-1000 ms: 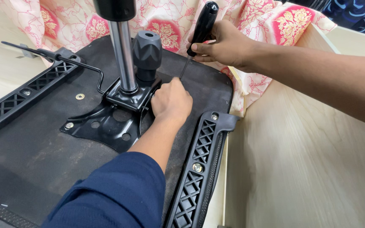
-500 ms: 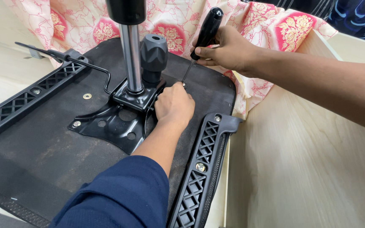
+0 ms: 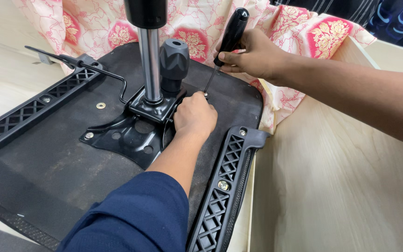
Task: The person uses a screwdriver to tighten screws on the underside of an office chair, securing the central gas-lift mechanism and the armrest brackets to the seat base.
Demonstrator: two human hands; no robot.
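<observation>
Screwdriver (image 3: 229, 32), black handle, gripped in right hand (image 3: 253, 56), fingers wrapped closed round it, shaft slanting down-left, tip at a screw (image 3: 205, 94) near far right edge of upturned chair seat (image 3: 47, 163). Right forearm reaches in from the right. Left hand (image 3: 194, 116) curled palm-down on seat beside black metal mechanism plate (image 3: 131, 135), fingertips bunched at the screw; whether they pinch it, cannot tell. Left arm in blue sleeve (image 3: 136, 214). Gas lift column (image 3: 150, 65) and black knob (image 3: 174, 60) stand just left of the hands. Versus 0.5 s ago: both hands keep the same grip and place, no visible change.
</observation>
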